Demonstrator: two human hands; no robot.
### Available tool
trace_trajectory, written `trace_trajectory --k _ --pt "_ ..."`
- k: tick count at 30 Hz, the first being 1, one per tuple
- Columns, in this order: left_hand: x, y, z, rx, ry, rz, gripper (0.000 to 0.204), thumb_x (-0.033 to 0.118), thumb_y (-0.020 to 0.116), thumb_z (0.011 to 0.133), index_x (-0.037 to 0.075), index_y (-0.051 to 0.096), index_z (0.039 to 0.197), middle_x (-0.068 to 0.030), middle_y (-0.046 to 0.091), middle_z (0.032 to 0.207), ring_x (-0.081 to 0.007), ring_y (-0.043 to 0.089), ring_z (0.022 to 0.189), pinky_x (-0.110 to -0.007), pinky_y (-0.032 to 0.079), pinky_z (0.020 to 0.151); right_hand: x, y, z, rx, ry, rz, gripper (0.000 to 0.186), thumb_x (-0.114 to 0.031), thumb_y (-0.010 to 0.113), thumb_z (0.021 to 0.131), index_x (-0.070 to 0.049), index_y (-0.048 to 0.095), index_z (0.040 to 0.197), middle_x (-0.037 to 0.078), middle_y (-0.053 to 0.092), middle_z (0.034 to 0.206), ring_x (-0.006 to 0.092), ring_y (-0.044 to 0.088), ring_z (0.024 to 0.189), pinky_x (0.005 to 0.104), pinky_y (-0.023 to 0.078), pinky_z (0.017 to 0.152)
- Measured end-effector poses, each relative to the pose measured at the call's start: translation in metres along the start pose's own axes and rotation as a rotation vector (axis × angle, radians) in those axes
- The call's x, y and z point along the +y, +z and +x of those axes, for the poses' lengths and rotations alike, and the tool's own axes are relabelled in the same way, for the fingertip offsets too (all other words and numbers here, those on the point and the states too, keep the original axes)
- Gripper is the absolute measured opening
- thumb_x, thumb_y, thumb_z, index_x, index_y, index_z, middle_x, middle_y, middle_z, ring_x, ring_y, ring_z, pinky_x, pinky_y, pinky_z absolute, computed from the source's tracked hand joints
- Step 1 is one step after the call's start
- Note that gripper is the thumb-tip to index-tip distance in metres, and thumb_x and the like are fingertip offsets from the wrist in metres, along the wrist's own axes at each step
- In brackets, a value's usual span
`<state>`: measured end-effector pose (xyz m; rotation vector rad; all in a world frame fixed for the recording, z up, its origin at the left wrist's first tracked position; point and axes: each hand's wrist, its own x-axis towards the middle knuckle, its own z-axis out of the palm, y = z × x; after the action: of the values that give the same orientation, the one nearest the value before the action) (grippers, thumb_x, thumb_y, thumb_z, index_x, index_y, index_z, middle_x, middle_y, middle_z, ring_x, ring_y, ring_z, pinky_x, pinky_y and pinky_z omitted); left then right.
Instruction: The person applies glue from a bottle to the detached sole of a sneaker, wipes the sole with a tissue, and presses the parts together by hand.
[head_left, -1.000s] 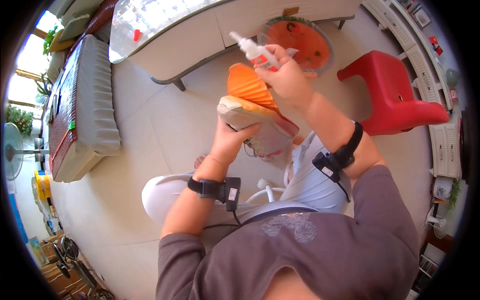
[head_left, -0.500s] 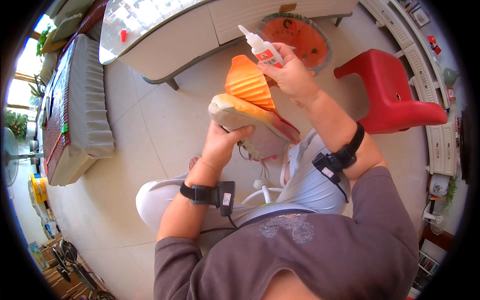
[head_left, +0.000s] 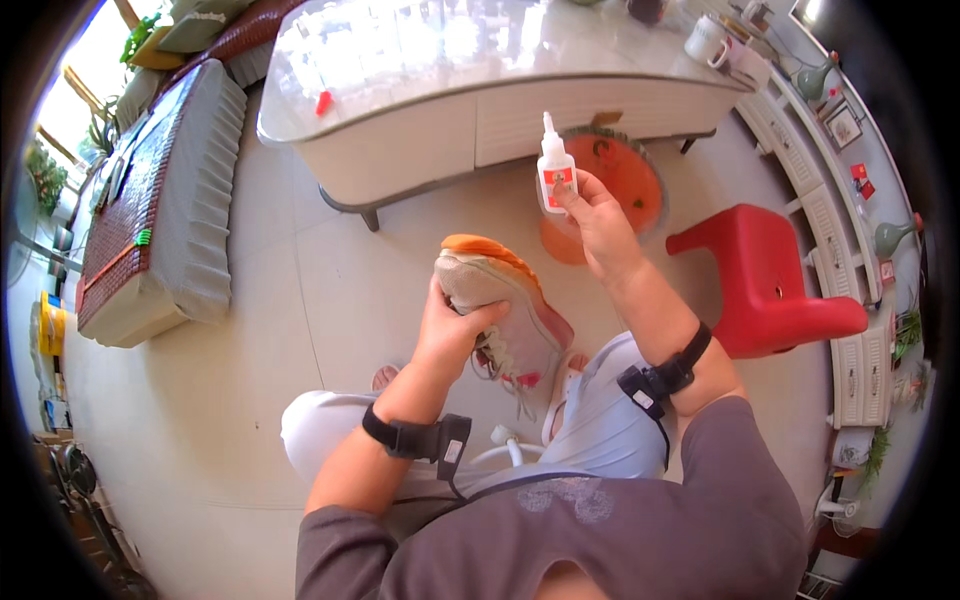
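The left hand [head_left: 450, 328] clasps a shoe [head_left: 520, 310], sole turned away, above the pale tiled floor [head_left: 270, 270]. Farther out and to the right, the right hand [head_left: 602, 228] pinches a white bottle [head_left: 556, 180], nozzle up. On the far side, a glossy tabletop [head_left: 400, 80] carries a small red piece [head_left: 324, 103] at left and a mug [head_left: 704, 42] at right. A couch [head_left: 205, 220] stands left; a red stool [head_left: 752, 265] and white cabinets [head_left: 862, 385] stand right.

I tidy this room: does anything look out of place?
A small red piece lies on the table near its edge, possibly a cap, since the white bottle in the right hand has a bare nozzle.
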<state>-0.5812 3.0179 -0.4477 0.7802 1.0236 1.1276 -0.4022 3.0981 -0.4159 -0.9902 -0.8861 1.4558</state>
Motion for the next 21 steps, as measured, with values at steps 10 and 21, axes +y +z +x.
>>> trace_trajectory --k 10,21 --pt "0.03 -0.024 0.019 0.055 0.004 -0.075 0.057 -0.001 0.068 0.063 0.002 0.037 0.111 -0.0084 0.051 0.101 -0.0172 0.051 0.092 -0.029 0.044 0.078 -0.034 0.047 0.163 0.073 -0.43 -1.051 0.036 -0.031 0.064 0.072 -0.003 0.056 0.093 0.011 0.062 0.08 0.0188 0.059 0.074 0.0291 0.045 0.066" --pt "0.039 -0.036 0.035 0.058 0.004 -0.122 0.052 0.0 0.067 0.063 0.002 0.04 0.107 -0.0078 0.052 0.097 -0.016 0.053 0.086 -0.029 0.045 0.074 -0.016 0.05 0.19 0.12 -0.536 -1.009 0.065 -0.044 0.064 0.071 -0.002 0.043 0.116 0.011 0.054 0.103 0.0206 0.053 0.091 0.0317 0.044 0.076"
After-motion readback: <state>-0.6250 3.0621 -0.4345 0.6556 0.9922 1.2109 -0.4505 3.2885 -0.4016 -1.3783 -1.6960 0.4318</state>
